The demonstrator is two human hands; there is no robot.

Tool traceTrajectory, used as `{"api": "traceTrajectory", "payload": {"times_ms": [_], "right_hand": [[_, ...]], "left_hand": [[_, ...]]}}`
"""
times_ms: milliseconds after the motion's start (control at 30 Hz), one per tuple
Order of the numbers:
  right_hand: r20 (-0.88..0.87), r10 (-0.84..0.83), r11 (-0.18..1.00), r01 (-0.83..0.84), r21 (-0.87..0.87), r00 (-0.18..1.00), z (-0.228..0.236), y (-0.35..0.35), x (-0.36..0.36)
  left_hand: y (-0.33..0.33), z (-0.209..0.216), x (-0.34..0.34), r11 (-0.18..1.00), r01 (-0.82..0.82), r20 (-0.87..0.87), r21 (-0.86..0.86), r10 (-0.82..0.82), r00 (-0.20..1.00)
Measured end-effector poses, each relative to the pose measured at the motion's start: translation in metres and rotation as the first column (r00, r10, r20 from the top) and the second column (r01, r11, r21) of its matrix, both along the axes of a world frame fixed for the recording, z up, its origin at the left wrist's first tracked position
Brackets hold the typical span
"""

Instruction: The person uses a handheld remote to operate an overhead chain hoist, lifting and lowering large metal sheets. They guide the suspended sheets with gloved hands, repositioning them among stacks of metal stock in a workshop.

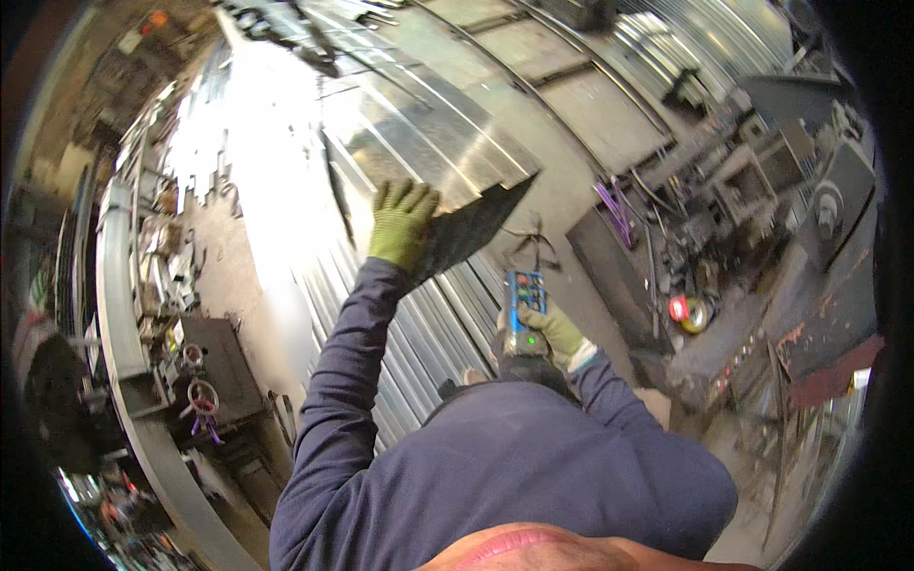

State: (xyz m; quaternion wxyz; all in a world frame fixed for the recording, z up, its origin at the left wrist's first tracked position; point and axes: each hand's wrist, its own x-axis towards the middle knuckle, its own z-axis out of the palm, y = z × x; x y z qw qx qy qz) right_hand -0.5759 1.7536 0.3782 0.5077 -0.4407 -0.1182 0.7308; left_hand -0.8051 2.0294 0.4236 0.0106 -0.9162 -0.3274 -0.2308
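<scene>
My left hand (pixel 404 221), in a green-yellow work glove, lies on the near edge of a shiny metal sheet bundle (pixel 419 128), its fingers stretched over the top. The bundle's dark end face (pixel 481 224) drops away to the right of that hand. Close to my body, my right hand (pixel 560 335), gloved alike, is closed around a blue handheld remote control (pixel 526 290) with coloured buttons and a lit green light. Below the bundle run long ribbed metal profiles (pixel 419 328). The thumb of my left hand is not clearly visible.
A dark steel bench (pixel 619 276) on the right carries tools and a roll of tape (pixel 692 312). A long grey metal beam (pixel 119 285) and a machine with a handwheel (pixel 203 395) stand left. Rails (pixel 609 71) cross the far floor. Glare whitens the upper left.
</scene>
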Motion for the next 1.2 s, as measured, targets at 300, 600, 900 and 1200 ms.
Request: {"api": "traceTrajectory", "payload": {"times_ms": [300,600,900,1200], "right_hand": [[-0.033,-0.115,0.993,0.114,-0.013,0.993,0.009,-0.051,-0.011],[-0.062,-0.109,0.991,0.103,-0.082,0.992,0.019,-0.103,-0.03],[-0.04,-0.092,0.995,0.093,0.04,0.995,0.027,-0.13,-0.048],[-0.084,-0.088,0.994,0.082,-0.076,0.993,0.004,-0.135,-0.046]], "left_hand": [[-0.01,0.021,0.011,0.999,0.004,0.04,-0.036,-0.003,0.999],[-0.01,0.035,0.022,0.999,0.028,0.059,0.032,-0.03,0.998],[-0.01,0.048,0.039,1.0,0.027,0.039,0.008,-0.027,0.999],[-0.016,0.062,0.056,1.0,0.025,0.028,-0.01,-0.025,0.999]]}}
